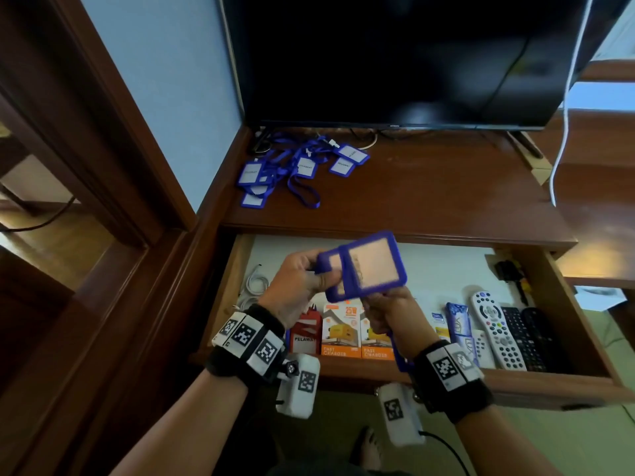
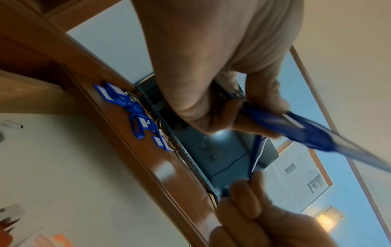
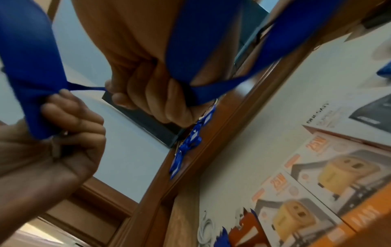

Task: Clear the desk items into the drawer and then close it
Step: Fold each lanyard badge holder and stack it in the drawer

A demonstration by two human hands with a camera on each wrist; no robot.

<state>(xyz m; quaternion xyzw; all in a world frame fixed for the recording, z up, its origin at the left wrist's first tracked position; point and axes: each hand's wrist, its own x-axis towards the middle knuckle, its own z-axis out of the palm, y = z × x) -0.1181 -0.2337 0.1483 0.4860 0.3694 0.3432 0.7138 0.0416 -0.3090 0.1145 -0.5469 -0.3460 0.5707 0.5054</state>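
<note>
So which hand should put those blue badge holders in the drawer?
Probably the left hand: it pinches the two blue badge holders right above the open drawer. The right hand only grips their lanyard straps, so it can follow.

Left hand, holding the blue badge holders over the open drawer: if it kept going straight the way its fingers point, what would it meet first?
Probably the right hand, close beside the left hand under the badge holders; depth is unclear.
</note>
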